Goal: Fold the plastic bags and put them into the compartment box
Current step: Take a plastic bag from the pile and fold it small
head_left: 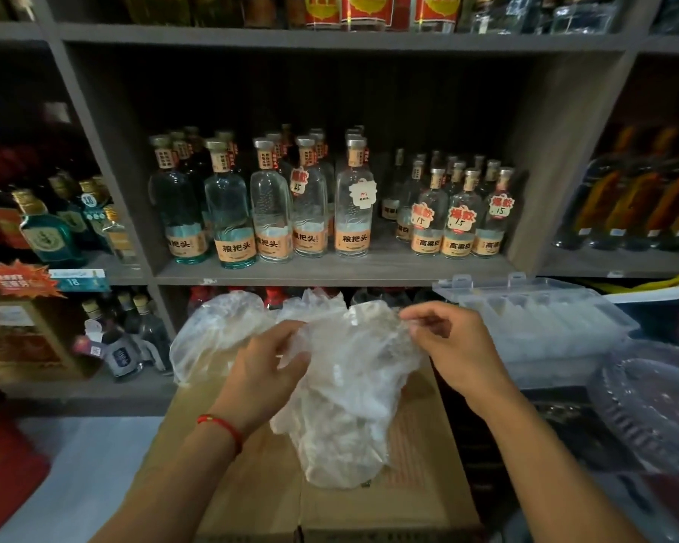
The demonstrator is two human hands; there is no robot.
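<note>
Head view: left hand (269, 362) with a red wrist cord (221, 425) gripping a crumpled clear plastic bag (349, 389), right hand (453, 346) pinching its upper edge, both above a cardboard carton (251, 480). More bags (212, 331) just behind; open clear compartment box (534, 319) to the right; bottles (275, 205) lining grey shelves (330, 268) beyond.

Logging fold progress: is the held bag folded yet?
Not folded: the plastic bag hangs crumpled between left hand and right hand.
</note>
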